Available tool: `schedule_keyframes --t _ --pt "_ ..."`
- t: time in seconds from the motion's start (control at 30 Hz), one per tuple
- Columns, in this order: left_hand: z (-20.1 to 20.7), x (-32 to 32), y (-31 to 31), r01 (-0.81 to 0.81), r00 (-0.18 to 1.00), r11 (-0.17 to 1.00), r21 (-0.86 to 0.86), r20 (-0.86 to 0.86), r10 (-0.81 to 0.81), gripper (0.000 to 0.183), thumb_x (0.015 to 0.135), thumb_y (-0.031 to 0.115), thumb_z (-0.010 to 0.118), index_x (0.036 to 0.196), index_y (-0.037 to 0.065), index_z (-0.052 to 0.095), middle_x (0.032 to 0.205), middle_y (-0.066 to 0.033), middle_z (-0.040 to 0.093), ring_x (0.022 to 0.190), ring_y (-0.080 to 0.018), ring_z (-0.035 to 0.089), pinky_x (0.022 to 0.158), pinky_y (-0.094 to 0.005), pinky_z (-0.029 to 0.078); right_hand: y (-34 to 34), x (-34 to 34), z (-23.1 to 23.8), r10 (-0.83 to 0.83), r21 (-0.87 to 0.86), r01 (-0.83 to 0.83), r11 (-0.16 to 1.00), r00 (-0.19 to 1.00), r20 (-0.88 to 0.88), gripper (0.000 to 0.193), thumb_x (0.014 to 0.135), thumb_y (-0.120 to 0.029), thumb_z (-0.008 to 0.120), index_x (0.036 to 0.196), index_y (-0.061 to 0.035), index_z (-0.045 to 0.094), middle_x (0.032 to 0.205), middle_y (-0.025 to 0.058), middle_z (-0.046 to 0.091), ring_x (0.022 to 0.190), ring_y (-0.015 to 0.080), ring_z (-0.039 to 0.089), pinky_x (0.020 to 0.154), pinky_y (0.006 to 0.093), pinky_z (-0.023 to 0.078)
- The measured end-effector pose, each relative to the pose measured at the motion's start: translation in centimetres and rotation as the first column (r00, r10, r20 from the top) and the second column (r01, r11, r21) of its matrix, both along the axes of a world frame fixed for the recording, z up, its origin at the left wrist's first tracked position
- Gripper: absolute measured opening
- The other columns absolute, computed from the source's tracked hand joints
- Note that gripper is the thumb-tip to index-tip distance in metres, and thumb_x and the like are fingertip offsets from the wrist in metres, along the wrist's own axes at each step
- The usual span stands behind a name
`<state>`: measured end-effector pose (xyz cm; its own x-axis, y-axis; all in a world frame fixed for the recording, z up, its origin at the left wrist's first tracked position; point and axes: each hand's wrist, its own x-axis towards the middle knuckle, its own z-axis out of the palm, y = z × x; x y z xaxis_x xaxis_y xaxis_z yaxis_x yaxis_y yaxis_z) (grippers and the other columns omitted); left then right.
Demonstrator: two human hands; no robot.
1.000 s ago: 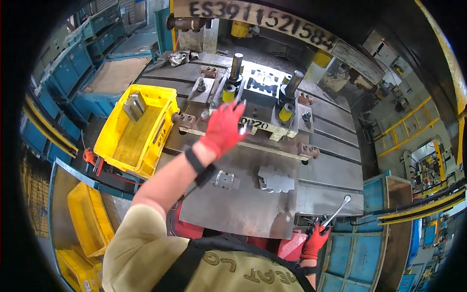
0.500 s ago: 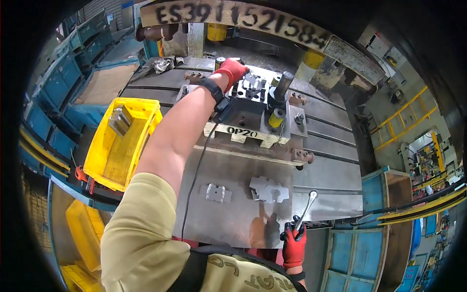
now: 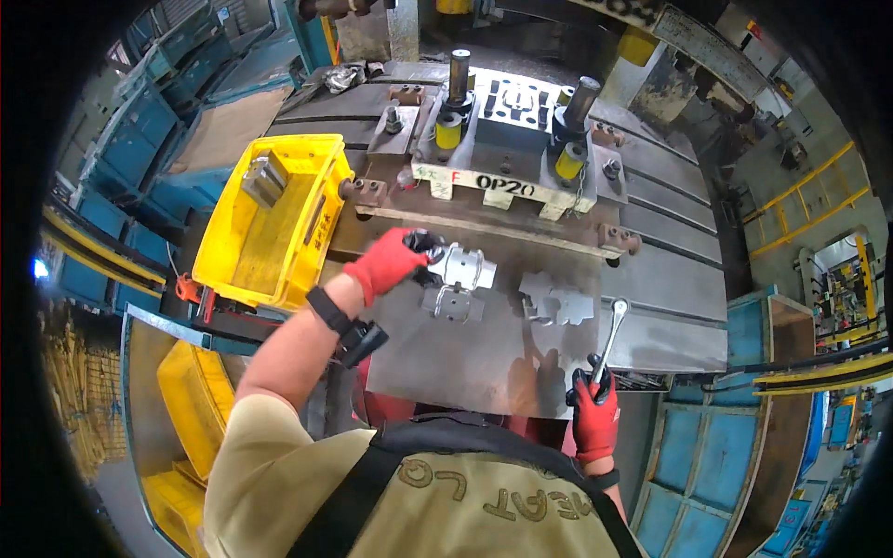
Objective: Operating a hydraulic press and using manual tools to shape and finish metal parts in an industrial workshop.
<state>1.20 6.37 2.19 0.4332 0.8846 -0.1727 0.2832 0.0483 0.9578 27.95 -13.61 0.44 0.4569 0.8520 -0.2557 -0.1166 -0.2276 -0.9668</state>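
Note:
My left hand, in a red glove with dark fingertips, is closed on the edge of a formed sheet-metal part. This part hangs just above a similar metal part on the steel table; whether they touch I cannot tell. To their right lie flat metal blanks, overlapping. My right hand, also in a red glove, grips a ratchet wrench by the lower end of its handle, its round head pointing up and away. Beyond stands a press die with guide posts and yellow cylinders.
A yellow crate with a metal block inside stands at the left. A wooden bar crosses the table before the die. Slotted bed plates extend to the right, near a blue cabinet.
My left hand has come back from the die towards me, bringing the formed sheet-metal part over the one on the table. The right hand still holds the ratchet wrench. The view has shifted.

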Motion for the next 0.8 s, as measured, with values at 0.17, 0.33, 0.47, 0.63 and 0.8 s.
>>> schedule_keyframes --t 0.17,0.33,0.47,0.63,0.8 --pt "-5.8 0.2 -3.1 -0.085 0.966 0.960 0.266 -0.214 0.144 0.030 0.062 0.012 0.057 0.091 0.008 0.052 0.077 -0.0093 0.054 0.071 -0.0188 0.051 0.065 -0.0270 0.040 0.5 -0.3 -0.3 0.065 0.017 -0.064 0.998 0.998 -0.028 0.036 0.068 -0.001 0.053 0.102 -0.0065 0.042 0.065 -0.0019 0.043 0.049 0.0036 0.038 0.042 0.0161 0.033" --pt "-3.7 2.2 -4.3 0.044 0.713 0.859 0.510 -0.618 0.331 0.049 0.054 0.023 0.063 0.098 0.013 0.047 0.092 -0.0107 0.046 0.082 -0.0265 0.047 0.068 -0.0342 0.039 0.3 -0.2 0.5 0.050 0.040 -0.049 0.998 0.998 -0.042 0.035 0.069 -0.002 0.054 0.102 -0.0062 0.042 0.067 -0.0015 0.043 0.050 0.0042 0.039 0.044 0.0168 0.034" --pt "-3.4 2.7 -3.7 0.260 0.687 0.752 0.606 -0.664 0.297 0.059 0.050 0.023 0.066 0.103 0.014 0.043 0.103 -0.0097 0.042 0.091 -0.0259 0.042 0.073 -0.0354 0.036 0.5 0.5 0.6 0.057 0.008 -0.057 0.998 0.998 0.031 0.033 0.070 -0.005 0.054 0.100 -0.0052 0.042 0.068 -0.0003 0.044 0.052 0.0052 0.040 0.045 0.0182 0.036" --pt "-4.9 3.2 -2.4 0.554 0.679 0.617 0.559 -0.732 0.053 0.070 0.046 0.023 0.068 0.108 0.013 0.038 0.108 -0.0081 0.040 0.097 -0.0254 0.038 0.079 -0.0366 0.031 2.0 1.6 0.5 0.159 -0.123 -0.217 0.969 0.917 -0.365 0.020 0.074 -0.020 0.050 0.085 -0.0030 0.050 0.062 0.0035 0.051 0.045 0.0112 0.046 0.041 0.0210 0.036" --pt "-3.9 3.2 -2.7 0.522 0.728 0.657 0.544 -0.685 -0.011 0.070 0.048 0.021 0.067 0.110 0.012 0.036 0.109 -0.0091 0.038 0.099 -0.0261 0.037 0.081 -0.0350 0.030 1.7 2.9 -2.7 0.399 0.189 -0.421 0.887 0.905 0.147 0.025 0.076 -0.021 0.045 0.092 -0.0015 0.048 0.065 0.0074 0.054 0.052 0.0139 0.050 0.045 0.0234 0.040"
